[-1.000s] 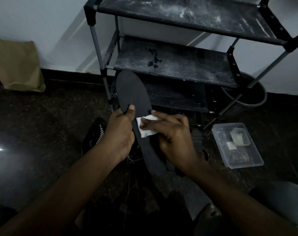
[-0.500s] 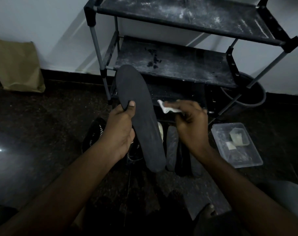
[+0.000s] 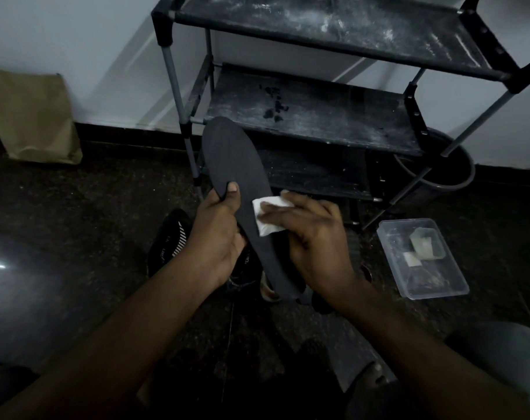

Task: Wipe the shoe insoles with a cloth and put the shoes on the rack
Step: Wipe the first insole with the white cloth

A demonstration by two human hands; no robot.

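Note:
A long dark grey insole (image 3: 236,165) is held up at an angle in front of the rack. My left hand (image 3: 218,234) grips its left edge, thumb on top. My right hand (image 3: 312,237) presses a small white cloth (image 3: 265,218) flat against the insole's middle with straight fingers. A black shoe (image 3: 170,247) with white stripes lies on the floor under my left hand. The black three-tier shoe rack (image 3: 312,116) stands behind, its shelves dusty. More dark footwear under my hands is mostly hidden.
A clear plastic container (image 3: 421,262) with small items sits on the floor at right. A dark round bucket (image 3: 451,174) stands behind the rack's right leg. A brown paper bag (image 3: 30,116) leans on the wall at left. The floor is dark stone.
My right hand had lifted the cloth off to the right of the insole; it has now come back down onto the insole's middle. The left hand kept its grip.

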